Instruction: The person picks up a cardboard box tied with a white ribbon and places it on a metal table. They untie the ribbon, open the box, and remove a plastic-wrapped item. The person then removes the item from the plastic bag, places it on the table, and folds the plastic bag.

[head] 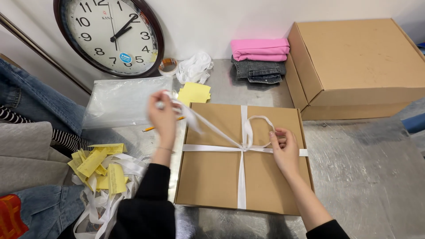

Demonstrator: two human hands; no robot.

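Note:
A flat brown cardboard box point(212, 172) lies in front of me on a metal table, with a white ribbon point(241, 177) crossed over its lid. My left hand point(163, 116) is raised off the box's upper left corner and grips one free end of the ribbon, pulled taut toward the crossing. My right hand point(284, 148) rests on the lid right of the crossing and pinches a ribbon loop point(261, 118) that arcs up from the knot.
A larger closed cardboard box point(358, 62) stands at the back right beside folded pink and denim clothes point(260, 59). A wall clock point(110, 35), tape roll point(168, 66), plastic bag point(124, 99) and yellow notes point(194, 93) lie behind. Yellow slips and ribbon scraps point(104, 172) pile at left.

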